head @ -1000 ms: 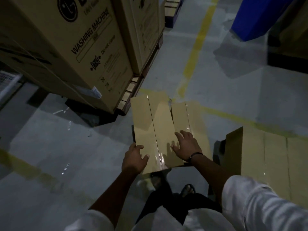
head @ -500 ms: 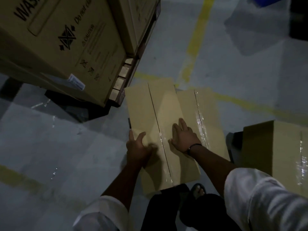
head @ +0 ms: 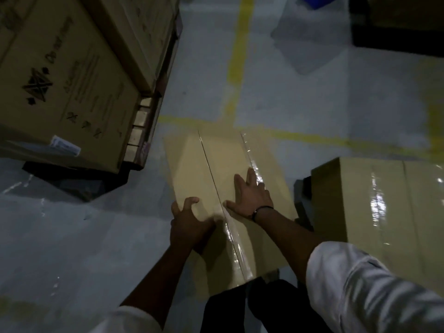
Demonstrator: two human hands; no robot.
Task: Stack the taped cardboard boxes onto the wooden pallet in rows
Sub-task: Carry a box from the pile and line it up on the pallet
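Observation:
A taped cardboard box (head: 211,164) lies on the grey floor right in front of me, clear tape shining along its centre seam. My left hand (head: 189,224) sits on the box's near left part, fingers spread and bent against the top. My right hand (head: 249,198) lies flat on the top to the right of the seam, fingers straight and pointing away. A second taped box (head: 389,212) stands to the right, on a dark base. No wooden pallet for stacking can be made out under these boxes.
Large appliance cartons (head: 60,80) on a wooden pallet (head: 141,131) rise at the left, close to the box's far left corner. Yellow floor lines (head: 240,44) cross beyond the box. A dark block (head: 396,25) stands at the top right. My legs (head: 252,306) are below.
The view has dipped and closed in on the box. My left hand slid further onto the top and my right hand moved right across the seam.

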